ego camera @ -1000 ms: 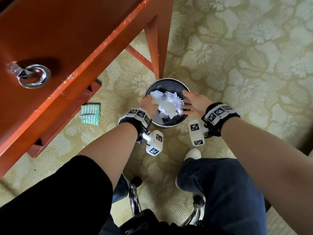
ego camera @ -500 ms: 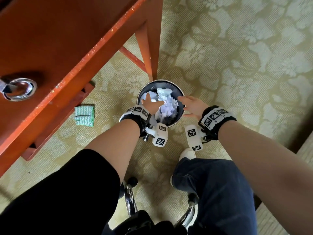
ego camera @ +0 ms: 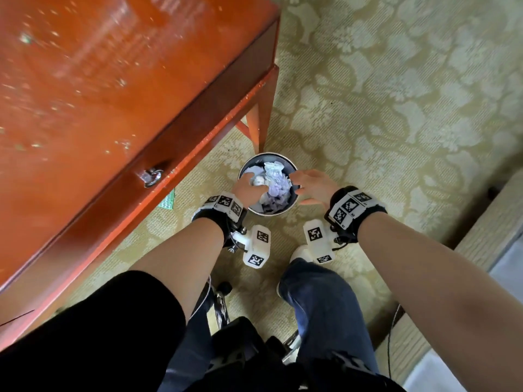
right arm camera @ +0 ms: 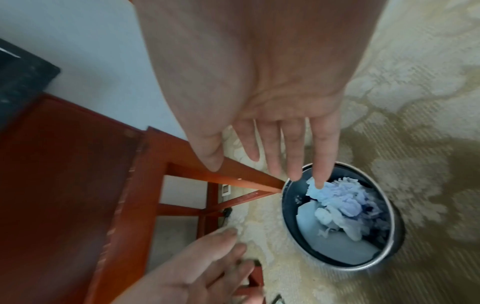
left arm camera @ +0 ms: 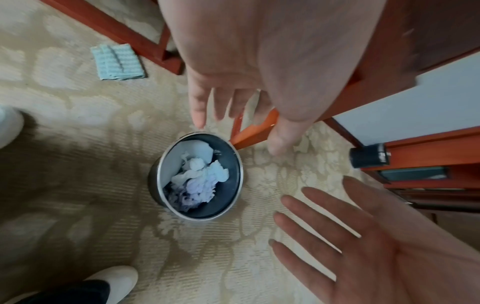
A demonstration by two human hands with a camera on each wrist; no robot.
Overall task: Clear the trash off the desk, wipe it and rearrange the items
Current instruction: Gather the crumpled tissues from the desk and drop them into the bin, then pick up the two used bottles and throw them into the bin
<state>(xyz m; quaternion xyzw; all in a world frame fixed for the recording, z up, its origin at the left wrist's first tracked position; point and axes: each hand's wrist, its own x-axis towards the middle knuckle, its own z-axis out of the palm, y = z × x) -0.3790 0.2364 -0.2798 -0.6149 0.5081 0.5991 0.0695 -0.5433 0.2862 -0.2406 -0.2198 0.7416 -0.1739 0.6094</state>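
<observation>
Since a second ago both hands have let go and lifted: the crumpled paper [ego camera: 273,182] that the left hand [ego camera: 249,190] was pressing down now lies loose inside the round waste bin [ego camera: 291,206], piled toward the middle with a flat white sheet against one wall. In the wrist views the bin stands on the patterned carpet [ego camera: 396,108] just beside the foot of the desk leg [ego camera: 261,120], and both hands hover above it, apart from the paper. The left hand's fingers are straight and empty; the right hand [ego camera: 312,186] is spread flat with nothing in it.

Trash-clearing looks finished, so wiping comes next. That likely calls for the folded green cloth [left arm camera: 118,61], which lies on the carpet under the red wooden desk [ego camera: 113,94], near the left hand's side and well apart from the bin.
</observation>
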